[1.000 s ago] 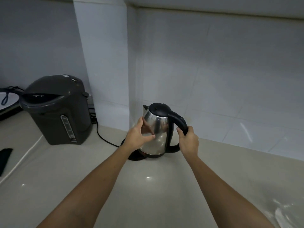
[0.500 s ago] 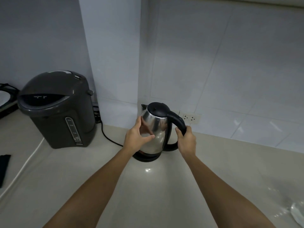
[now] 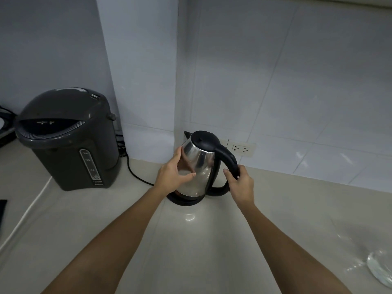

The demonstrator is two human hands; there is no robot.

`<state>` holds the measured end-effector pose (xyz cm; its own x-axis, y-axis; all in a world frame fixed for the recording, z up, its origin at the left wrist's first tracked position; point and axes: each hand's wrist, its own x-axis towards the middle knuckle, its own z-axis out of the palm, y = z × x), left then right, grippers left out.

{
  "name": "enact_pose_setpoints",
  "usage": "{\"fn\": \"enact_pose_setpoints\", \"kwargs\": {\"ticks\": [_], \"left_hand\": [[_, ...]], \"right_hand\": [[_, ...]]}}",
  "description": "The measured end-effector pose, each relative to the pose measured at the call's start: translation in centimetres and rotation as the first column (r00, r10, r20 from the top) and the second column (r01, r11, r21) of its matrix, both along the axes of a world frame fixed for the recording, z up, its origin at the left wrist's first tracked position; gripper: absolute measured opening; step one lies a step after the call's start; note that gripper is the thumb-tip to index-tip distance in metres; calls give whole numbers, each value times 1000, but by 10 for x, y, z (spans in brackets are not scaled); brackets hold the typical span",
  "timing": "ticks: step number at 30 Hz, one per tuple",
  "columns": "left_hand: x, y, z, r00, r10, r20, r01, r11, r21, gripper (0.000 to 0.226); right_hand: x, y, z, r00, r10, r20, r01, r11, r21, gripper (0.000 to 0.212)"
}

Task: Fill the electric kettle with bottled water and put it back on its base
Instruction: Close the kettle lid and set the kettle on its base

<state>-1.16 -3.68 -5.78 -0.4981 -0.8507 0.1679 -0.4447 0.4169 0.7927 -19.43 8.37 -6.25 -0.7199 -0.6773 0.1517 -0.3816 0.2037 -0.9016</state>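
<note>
A steel electric kettle [image 3: 199, 164] with a black shut lid and black handle stands near the wall corner, tilted a little to the left. Under it sits its round black base [image 3: 184, 200], only the front rim showing. My left hand [image 3: 172, 174] presses flat against the kettle's steel side, fingers curved around it. My right hand [image 3: 240, 180] is wrapped around the lower part of the black handle. A clear plastic bottle [image 3: 379, 268] lies at the frame's lower right edge, mostly cut off.
A large dark grey water boiler [image 3: 65, 139] stands to the left on the pale counter [image 3: 191, 240]. A black cord [image 3: 135, 175] runs from behind it toward the kettle base; a white cord [image 3: 27, 209] trails forward. A wall socket [image 3: 240, 149] sits behind the kettle.
Both hands keep the same hold on the kettle. The view has dropped and shifted, revealing the wall socket; the kettle now sits more squarely over its base.
</note>
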Motion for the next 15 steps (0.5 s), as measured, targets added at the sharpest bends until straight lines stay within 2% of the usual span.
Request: {"fn": "enact_pose_setpoints", "kwargs": {"ticks": [8, 15], "left_hand": [[-10, 20, -9, 995, 102, -1, -102, 990, -94, 103], [-3, 33, -19, 968, 245, -56, -251, 959, -134, 106]], "right_hand": [[-15, -1, 3, 994, 69, 88, -72, 997, 26, 15], [-13, -10, 25, 978, 210, -9, -210, 978, 4, 19]]}}
